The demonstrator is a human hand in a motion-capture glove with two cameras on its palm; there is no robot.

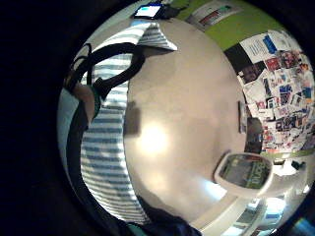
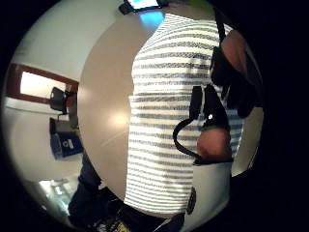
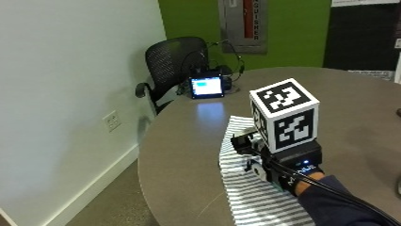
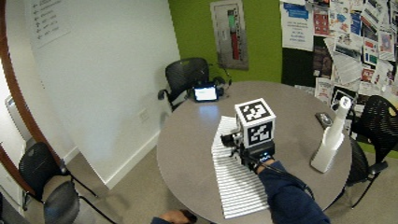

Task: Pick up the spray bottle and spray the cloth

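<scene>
One hand: the gloved right hand [image 3: 285, 172] hovers over the striped cloth [image 3: 251, 188], palm down.
Fingers: fingertips [image 2: 212, 145] show at the edges of both palm views, held above the stripes and grasping nothing; how far they curl, I cannot tell.
Cloth: spread flat in a long strip on the round table [image 4: 187, 140], directly under the hand.
Spray bottle: the white spray bottle [image 4: 330, 140] stands upright near the table's far edge, well apart from the hand and the cloth.
Beyond: a small lit screen [image 3: 206, 87] sits at the table's rim, by a black chair [image 3: 172, 61].
</scene>
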